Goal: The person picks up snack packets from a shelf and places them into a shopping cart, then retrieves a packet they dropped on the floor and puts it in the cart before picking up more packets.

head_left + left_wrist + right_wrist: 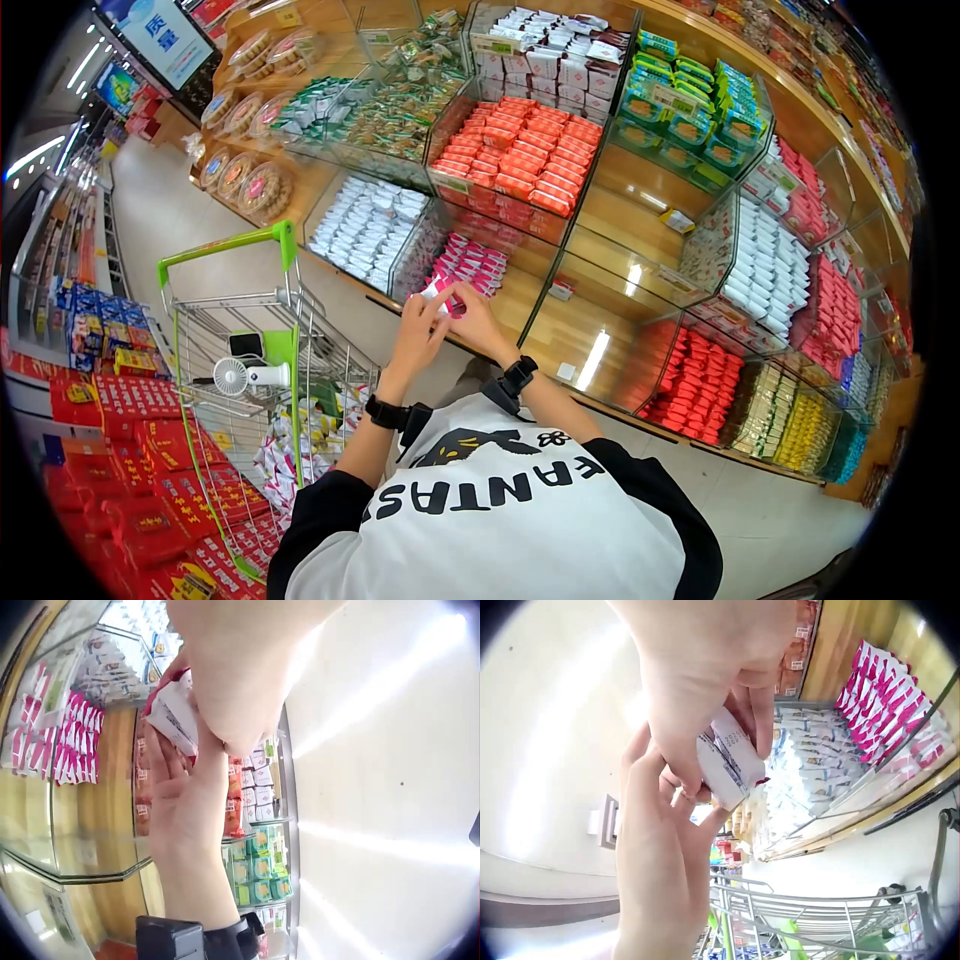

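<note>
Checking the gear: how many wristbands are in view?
2: the left wristband, nearer the cart, and the right wristband. Both are black, one on each wrist; both wrists show, so neither is hidden.

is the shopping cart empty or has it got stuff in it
Not empty: the cart holds white-and-pink packets low down, with a small white fan higher up.
</note>
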Tool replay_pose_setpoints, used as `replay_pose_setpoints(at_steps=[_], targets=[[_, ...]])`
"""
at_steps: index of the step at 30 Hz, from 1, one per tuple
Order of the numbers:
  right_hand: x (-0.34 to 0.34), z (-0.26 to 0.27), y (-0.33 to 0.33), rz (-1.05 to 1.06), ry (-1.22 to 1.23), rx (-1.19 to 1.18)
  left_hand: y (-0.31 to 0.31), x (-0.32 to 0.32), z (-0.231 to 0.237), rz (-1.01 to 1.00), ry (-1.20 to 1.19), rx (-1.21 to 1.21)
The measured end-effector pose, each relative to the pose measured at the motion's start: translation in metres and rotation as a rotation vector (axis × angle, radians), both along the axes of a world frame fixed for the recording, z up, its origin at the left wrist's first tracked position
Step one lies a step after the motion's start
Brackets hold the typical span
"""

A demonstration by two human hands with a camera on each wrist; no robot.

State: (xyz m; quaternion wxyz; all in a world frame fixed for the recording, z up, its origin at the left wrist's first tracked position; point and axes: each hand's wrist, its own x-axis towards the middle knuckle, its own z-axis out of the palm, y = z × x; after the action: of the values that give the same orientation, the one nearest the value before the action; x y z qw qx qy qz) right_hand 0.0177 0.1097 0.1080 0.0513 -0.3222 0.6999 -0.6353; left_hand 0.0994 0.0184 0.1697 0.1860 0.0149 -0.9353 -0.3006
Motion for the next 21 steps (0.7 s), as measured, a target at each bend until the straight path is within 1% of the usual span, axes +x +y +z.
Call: replay_pose_setpoints(at_steps=[1,2,3,4,5,6,7,8,9,10,11,12,14,15,16,17,18,20,21], targets=[[0.005,0.0,0.001,0.029,-0.027,-0.004,0.001,0.008,0.003,0.016,-0.026,0.135],[0.01,0.006,0.002,0.061,-0.051,-0.005,0.004,0.015,0.005,0.03,-0.028,0.133],[0.013,0.012,0.002,0.125,-0.151,-0.018,0.006,0.023,0.007,0.094,0.012,0.198],[0.016,0.014,0.001,0.145,-0.151,-0.022,0.008,0.03,0.009,0.159,0.055,0.258],[0.018,0.017,-0.002,0.195,-0.22,-0.061,0.007,0.035,0.008,0.182,0.116,0.234],[0.021,0.019,-0.007,0.243,-0.289,-0.1,0.007,0.041,0.009,0.198,0.12,0.219],[0.023,0.019,-0.013,0.331,-0.4,-0.161,0.008,0.048,0.012,0.264,0.153,0.151],[0.025,0.018,-0.019,0.347,-0.398,-0.171,0.008,0.053,0.014,0.328,0.185,0.084],[0.027,0.018,-0.023,0.369,-0.417,-0.192,0.007,0.058,0.015,0.337,0.188,0.074],[0.029,0.017,-0.026,0.387,-0.437,-0.21,0.006,0.061,0.016,0.386,0.23,-0.027],[0.031,0.025,-0.024,0.408,-0.407,-0.179,0.006,0.063,0.016,0.432,0.273,-0.123],[0.032,0.027,-0.024,0.412,-0.402,-0.176,0.007,0.063,0.017,0.436,0.278,-0.121],[0.034,0.035,-0.024,0.438,-0.46,-0.278,0.009,0.065,0.02,0.532,0.321,-0.174],[0.03,0.046,-0.018,0.435,-0.394,-0.196,0.007,0.065,0.018,0.542,0.326,-0.17],[0.027,0.047,-0.02,0.446,-0.39,-0.19,0.003,0.065,0.015,0.576,0.351,-0.096],[0.026,0.049,-0.022,0.487,-0.512,-0.298,0.002,0.064,0.019,0.613,0.376,-0.023],[0.024,0.05,-0.025,0.529,-0.635,-0.404,0.0,0.063,0.025,0.63,0.381,-0.023],[0.019,0.054,-0.026,0.576,-0.614,-0.37,0.0,0.064,0.042,0.511,0.368,0.55],[0.018,0.063,-0.027,0.637,-0.649,-0.392,-0.004,0.071,0.048,0.482,0.269,0.647]])
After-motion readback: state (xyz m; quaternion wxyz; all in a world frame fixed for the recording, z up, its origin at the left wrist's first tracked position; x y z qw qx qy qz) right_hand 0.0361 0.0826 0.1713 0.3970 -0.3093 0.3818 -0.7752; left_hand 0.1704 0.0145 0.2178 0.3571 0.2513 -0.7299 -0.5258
